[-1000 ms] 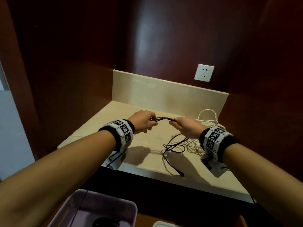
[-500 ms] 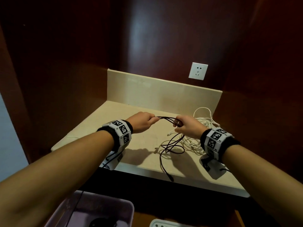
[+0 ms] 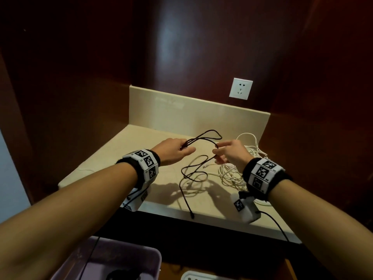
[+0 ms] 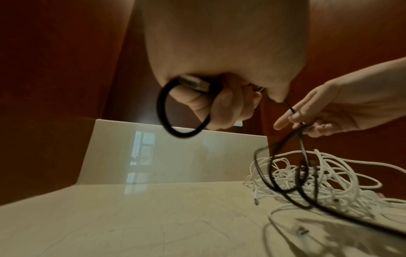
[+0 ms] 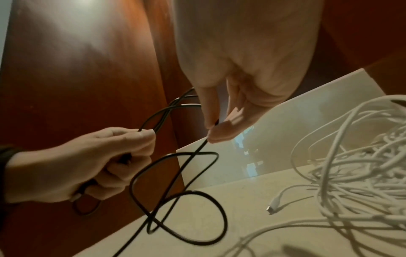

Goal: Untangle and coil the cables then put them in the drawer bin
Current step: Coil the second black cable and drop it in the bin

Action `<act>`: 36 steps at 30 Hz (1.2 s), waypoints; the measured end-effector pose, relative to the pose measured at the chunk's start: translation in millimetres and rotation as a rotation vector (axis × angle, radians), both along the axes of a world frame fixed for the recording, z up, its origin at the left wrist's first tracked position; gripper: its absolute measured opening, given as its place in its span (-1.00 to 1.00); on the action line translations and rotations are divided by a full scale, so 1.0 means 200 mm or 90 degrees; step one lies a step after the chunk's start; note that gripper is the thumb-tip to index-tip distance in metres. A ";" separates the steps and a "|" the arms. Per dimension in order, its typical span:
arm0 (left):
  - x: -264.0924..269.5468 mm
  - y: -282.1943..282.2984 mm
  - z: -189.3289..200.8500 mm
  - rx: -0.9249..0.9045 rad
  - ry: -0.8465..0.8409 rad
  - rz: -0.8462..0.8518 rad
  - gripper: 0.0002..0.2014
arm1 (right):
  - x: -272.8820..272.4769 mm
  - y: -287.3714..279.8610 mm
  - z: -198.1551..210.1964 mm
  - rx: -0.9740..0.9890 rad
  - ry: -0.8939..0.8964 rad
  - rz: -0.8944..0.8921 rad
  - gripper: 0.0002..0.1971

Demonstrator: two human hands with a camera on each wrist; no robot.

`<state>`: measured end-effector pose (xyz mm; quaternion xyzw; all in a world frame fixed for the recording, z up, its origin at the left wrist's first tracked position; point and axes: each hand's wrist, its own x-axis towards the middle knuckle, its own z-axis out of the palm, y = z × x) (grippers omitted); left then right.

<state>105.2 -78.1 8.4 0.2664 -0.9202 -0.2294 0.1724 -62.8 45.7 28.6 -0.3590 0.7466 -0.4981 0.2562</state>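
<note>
Purple drawer bin [image 3: 121, 257] nearest, down at 7 o'clock, below the counter edge. Something dark inside, too dim to tell.

Next up, pale stone counter [image 3: 113, 158]. Black cable [image 3: 193, 172] in loose loops at the middle of the counter, with one plug end close to the near edge at 6 o'clock. Rest of the black cable lifted up, strung between both hands.

Left hand [image 3: 171, 151] at 10 o'clock from the loops: fingers curled tight round a few strands of the black cable, a small loop and a plug tucked in the fist.

Right hand [image 3: 230, 151] at 1 o'clock from the loops: thumb and first finger pinched on one strand of the black cable, other fingers loosely bent. Hands close, not touching.

White cables [image 3: 238, 174] in a messy pile on the counter at 3 o'clock, just under and behind the right hand, some black loops in front of the pile.

Cream back panel [image 3: 181, 114] behind. Farthest, white wall socket [image 3: 240, 88] at 1 o'clock on the dark red wood wall [image 3: 201, 47].
</note>
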 end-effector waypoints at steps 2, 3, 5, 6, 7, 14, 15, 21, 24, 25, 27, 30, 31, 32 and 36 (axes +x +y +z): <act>-0.01 0.00 0.00 -0.002 -0.016 -0.007 -0.56 | 0.03 -0.01 0.02 -0.043 -0.078 0.001 -0.66; -0.01 0.00 0.00 -0.002 -0.028 -0.008 -0.53 | 0.04 -0.02 0.02 -0.057 -0.099 0.007 -0.63; -0.02 0.00 0.00 -0.011 -0.051 -0.006 -0.49 | 0.06 -0.02 0.04 -0.063 -0.106 0.024 -0.61; -0.02 0.00 0.00 -0.021 -0.061 -0.004 -0.49 | 0.07 -0.02 0.05 -0.060 -0.101 0.030 -0.60; -0.02 0.00 0.00 -0.032 -0.074 -0.001 -0.50 | 0.07 -0.02 0.06 -0.056 -0.097 0.035 -0.58; -0.03 -0.01 -0.02 0.014 -0.107 -0.031 -0.76 | 0.03 -0.02 0.04 -0.033 -0.031 0.033 -0.39; -0.04 -0.01 -0.02 0.018 -0.105 -0.044 -0.78 | 0.03 -0.02 0.03 -0.022 -0.017 0.037 -0.40; -0.05 -0.02 -0.03 0.011 -0.129 -0.055 -0.76 | 0.00 -0.01 0.03 0.063 0.142 0.031 -0.58; -0.04 -0.02 -0.02 -0.023 -0.141 -0.043 -0.73 | -0.01 -0.01 0.03 0.060 0.162 0.033 -0.61; -0.03 -0.02 -0.02 -0.043 -0.147 -0.040 -0.72 | -0.01 -0.02 0.03 0.053 0.166 0.033 -0.60; -0.02 -0.02 0.00 -0.081 -0.153 -0.034 -0.73 | -0.02 -0.03 0.03 0.054 0.221 0.018 -0.61; -0.01 -0.03 0.02 -0.111 -0.153 -0.027 -0.71 | -0.02 -0.05 0.03 0.094 0.349 -0.012 -0.60; -0.01 -0.03 0.02 -0.111 -0.151 -0.026 -0.67 | -0.01 -0.05 0.04 0.103 0.360 -0.019 -0.60; -0.01 -0.03 0.02 -0.103 -0.145 -0.025 -0.64 | -0.01 -0.05 0.04 0.104 0.347 -0.021 -0.60; -0.01 -0.03 0.01 -0.049 -0.104 -0.011 -0.52 | 0.00 -0.04 0.05 0.059 0.168 0.010 -0.69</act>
